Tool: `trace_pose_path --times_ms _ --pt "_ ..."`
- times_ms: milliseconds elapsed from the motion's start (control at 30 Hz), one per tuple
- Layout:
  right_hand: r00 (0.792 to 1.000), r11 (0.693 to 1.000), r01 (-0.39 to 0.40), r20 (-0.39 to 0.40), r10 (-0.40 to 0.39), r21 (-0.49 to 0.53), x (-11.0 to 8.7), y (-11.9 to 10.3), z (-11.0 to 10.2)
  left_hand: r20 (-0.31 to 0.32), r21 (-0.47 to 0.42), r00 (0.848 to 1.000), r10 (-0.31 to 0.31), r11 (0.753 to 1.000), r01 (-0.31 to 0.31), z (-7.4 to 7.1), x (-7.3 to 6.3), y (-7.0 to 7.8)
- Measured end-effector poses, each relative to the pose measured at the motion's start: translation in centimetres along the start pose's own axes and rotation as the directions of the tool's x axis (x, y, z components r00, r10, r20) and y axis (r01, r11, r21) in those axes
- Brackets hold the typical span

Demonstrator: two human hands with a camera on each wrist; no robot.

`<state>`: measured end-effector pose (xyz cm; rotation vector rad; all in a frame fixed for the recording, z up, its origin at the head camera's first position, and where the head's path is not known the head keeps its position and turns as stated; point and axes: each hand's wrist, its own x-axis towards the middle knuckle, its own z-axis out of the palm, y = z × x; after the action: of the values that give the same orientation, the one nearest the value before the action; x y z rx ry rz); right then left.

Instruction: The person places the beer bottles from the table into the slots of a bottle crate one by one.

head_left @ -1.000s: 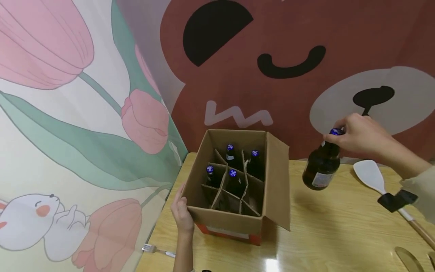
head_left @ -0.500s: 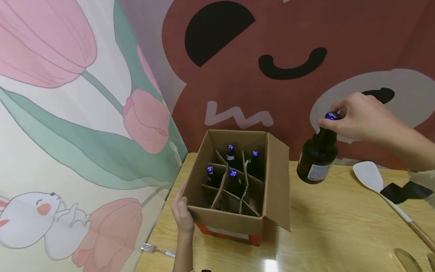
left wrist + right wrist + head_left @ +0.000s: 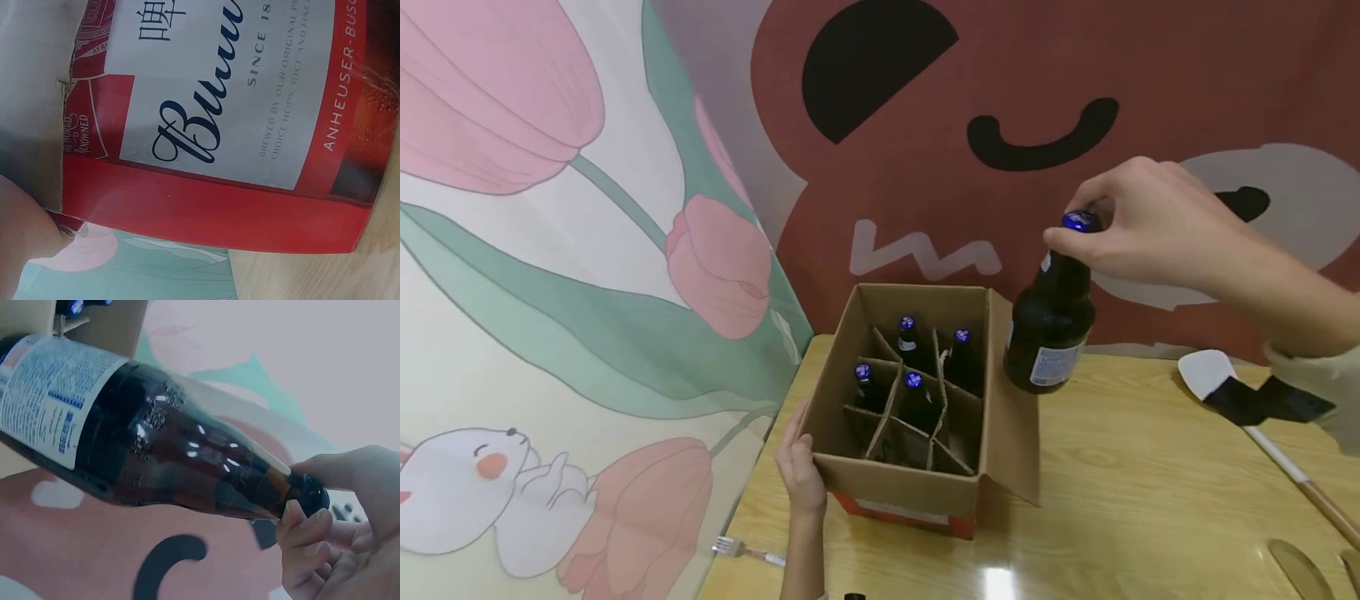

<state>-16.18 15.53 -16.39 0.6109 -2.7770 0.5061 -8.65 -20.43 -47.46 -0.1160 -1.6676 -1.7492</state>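
A brown beer bottle (image 3: 1048,325) with a blue cap hangs in the air, its base in front of the box's right flap. My right hand (image 3: 1157,221) pinches it by the neck just under the cap; the right wrist view shows thumb and fingers around that neck. An open cardboard box (image 3: 895,482) with dividers stands on the table, several blue-capped bottles inside. The front compartments show no caps. My left hand (image 3: 803,471) grips the box at its front left corner. In the left wrist view the red printed side of the box (image 3: 231,206) fills most of the frame.
The box's right flap (image 3: 1015,433) folds outward. A fork (image 3: 748,551) lies left of the box on the wooden table (image 3: 1120,500). A white spatula (image 3: 1210,375) and a brass-coloured utensil (image 3: 1296,567) lie at right. A patterned wall stands behind.
My right hand has carried the bottle left and up, from over the table to beside the box's right flap. My left hand and the box have stayed where they were.
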Motion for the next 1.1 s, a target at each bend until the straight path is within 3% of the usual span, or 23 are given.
trace_pose_path --times_ms 200,500,867,1100 --pt "0.998 0.999 0.046 -0.038 -0.047 -0.006 -0.1 -2.9 -0.6 0.046 -0.008 0.999 -0.025 1.000 0.026 0.7 0.2 -0.4" --pt "0.984 0.981 0.175 -0.050 -0.172 0.081 1.0 -8.0 0.7 0.012 -0.001 0.999 -0.052 0.999 0.052 0.8 0.5 0.0" --pt "0.950 0.932 0.304 0.007 -0.311 0.200 1.5 -12.9 7.0 -0.008 0.022 0.998 -0.056 0.998 0.056 -0.9 0.4 1.3" --pt "0.937 0.927 0.294 0.120 -0.328 0.232 0.9 -13.7 10.2 -0.037 0.005 0.997 -0.070 0.998 0.070 -0.7 0.2 1.4"
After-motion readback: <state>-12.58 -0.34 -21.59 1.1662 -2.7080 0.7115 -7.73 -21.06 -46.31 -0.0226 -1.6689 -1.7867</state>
